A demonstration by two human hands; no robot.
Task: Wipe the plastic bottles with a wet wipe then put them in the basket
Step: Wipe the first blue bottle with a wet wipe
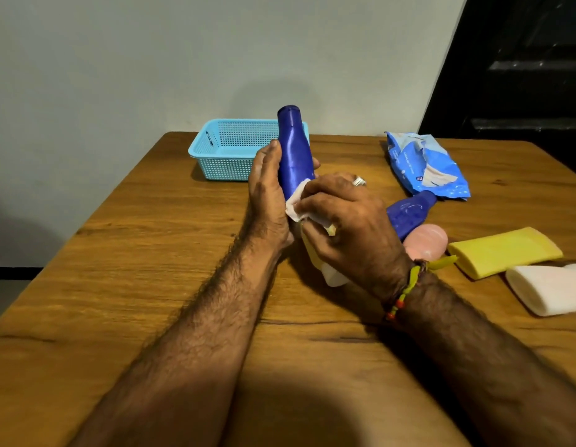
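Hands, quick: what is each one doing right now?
Left hand: closed around the dark blue bottle, holding it upright.
Right hand: closed on the white wet wipe, pressing it against that bottle.

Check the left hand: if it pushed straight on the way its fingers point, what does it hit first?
The left hand grips the dark blue bottle, fingers pointing up and away toward the far table edge. Straight on, it would likely meet the light blue basket first, though depth is unclear from this single view.
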